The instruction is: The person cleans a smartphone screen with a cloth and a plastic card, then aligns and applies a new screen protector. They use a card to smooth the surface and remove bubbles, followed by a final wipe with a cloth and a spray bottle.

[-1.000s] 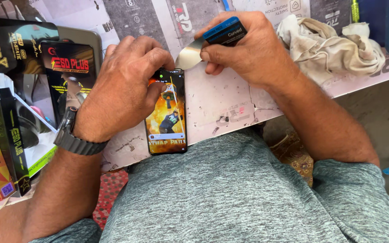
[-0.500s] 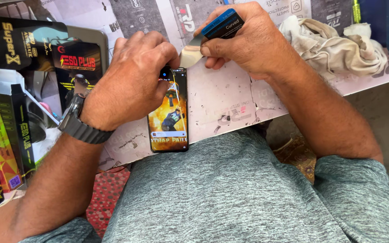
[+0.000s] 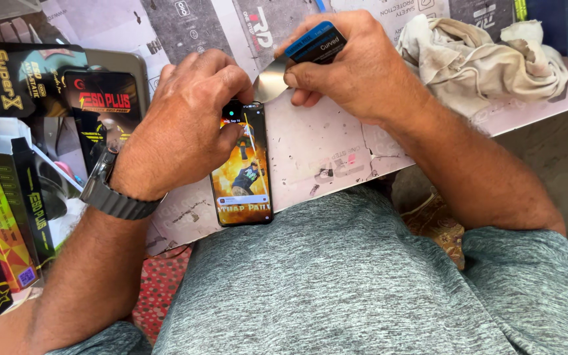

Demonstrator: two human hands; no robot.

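Smartphone point(image 3: 243, 172) under left hand point(image 3: 182, 125), right hand point(image 3: 346, 66) just beyond its top.

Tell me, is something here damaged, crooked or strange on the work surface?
Yes. The pale mat under the phone is scratched, stained and cracked near its front edge. A crumpled dirty rag lies at the far right. The phone itself lies straight, its screen lit, with no visible crack.

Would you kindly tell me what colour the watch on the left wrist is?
The watch is dark grey, band included, seen in the head view.
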